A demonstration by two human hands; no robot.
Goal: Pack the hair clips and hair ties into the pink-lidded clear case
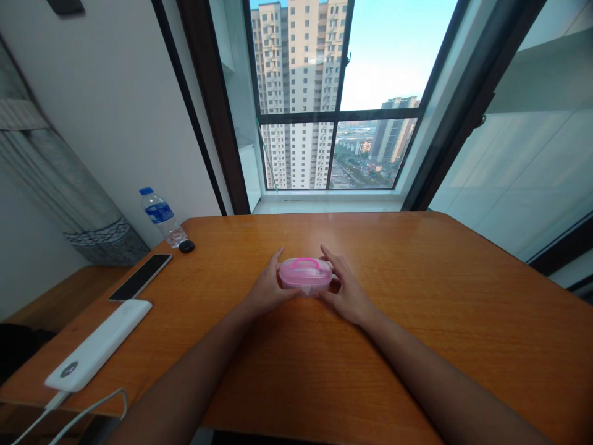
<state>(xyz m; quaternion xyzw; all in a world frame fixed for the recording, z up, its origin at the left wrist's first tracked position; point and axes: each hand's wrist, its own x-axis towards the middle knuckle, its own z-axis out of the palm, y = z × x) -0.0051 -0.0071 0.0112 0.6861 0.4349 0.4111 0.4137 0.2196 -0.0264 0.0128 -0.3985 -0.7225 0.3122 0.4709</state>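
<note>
A small oval box (306, 275) with a translucent pink lid and a brighter pink handle on top is at the middle of the wooden table (417, 272). My left hand (270, 287) holds its left end, thumb along the front and fingers behind. Around the right end curves my right hand (345, 289), its thumb near the front and its index finger raised. The lid looks closed. Whatever is inside the box cannot be made out.
At the table's left side are a clear water bottle (163, 217) with a blue cap, a small black round object (186, 246), a dark-screened phone (141, 277) and a white power bank (99, 345) with a cable. A window (296, 154) is beyond the far edge.
</note>
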